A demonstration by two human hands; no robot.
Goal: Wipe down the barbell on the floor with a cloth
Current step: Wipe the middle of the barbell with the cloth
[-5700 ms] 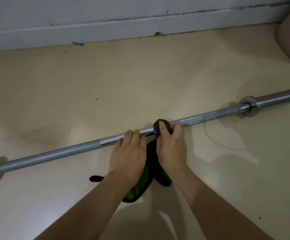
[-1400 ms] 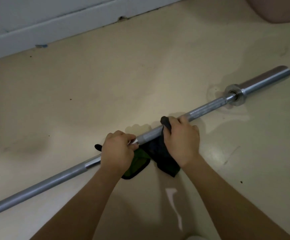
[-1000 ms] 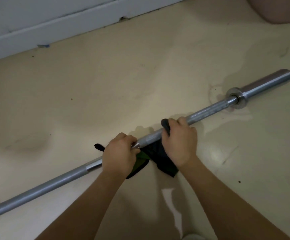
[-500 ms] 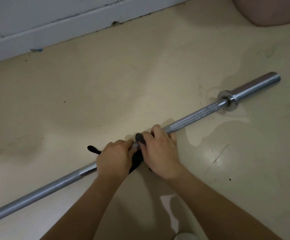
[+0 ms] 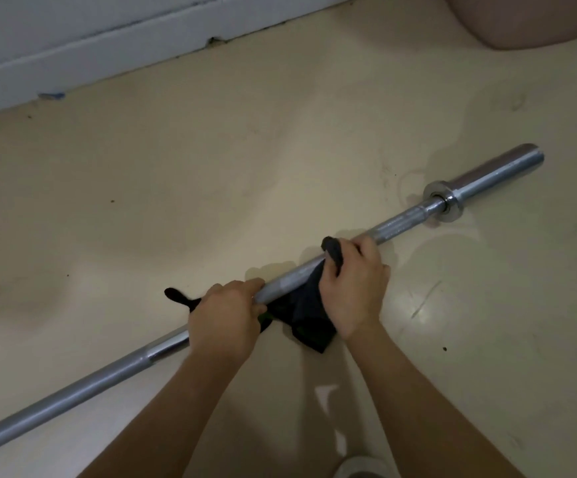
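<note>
Head view: cream floor (image 5: 211, 188), grey baseboard (image 5: 107, 53).

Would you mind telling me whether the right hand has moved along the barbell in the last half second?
Yes. The right hand slid with the cloth along the barbell toward its collar.

A cream floor (image 5: 280, 150) fills the view, marked with dark specks and faint scuffs. A pale baseboard (image 5: 107, 53) runs along its far edge, with a blue scrap (image 5: 52, 95) at its foot. A pinkish rounded object (image 5: 528, 19) sits top right.
</note>
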